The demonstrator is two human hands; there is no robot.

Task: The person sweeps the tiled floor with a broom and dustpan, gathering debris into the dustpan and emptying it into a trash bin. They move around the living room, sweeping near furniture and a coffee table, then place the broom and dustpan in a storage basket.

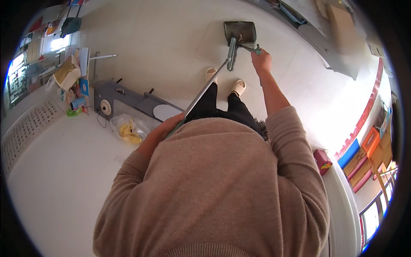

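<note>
My left hand (173, 124) is wrapped around the upper handle of a broom (205, 88), close to my waist. Its metal shaft slants down and forward to a grey-green head with dark bristles at the front of a dustpan (228, 29). The dark dustpan lies on the floor ahead of my feet, and a small pale scrap (240, 38) shows inside it. With my right hand (261, 61) I grip the dustpan's grey-green handle, the arm stretched forward. The exact contact between bristles and pan is hard to make out.
My pale slippers (238, 87) stand on the tiled floor (154, 48) behind the broom head. To the left are a low grey cabinet (128, 96) and a plastic bag (130, 128) with yellow contents. A grey furniture edge (321, 51) runs along the right.
</note>
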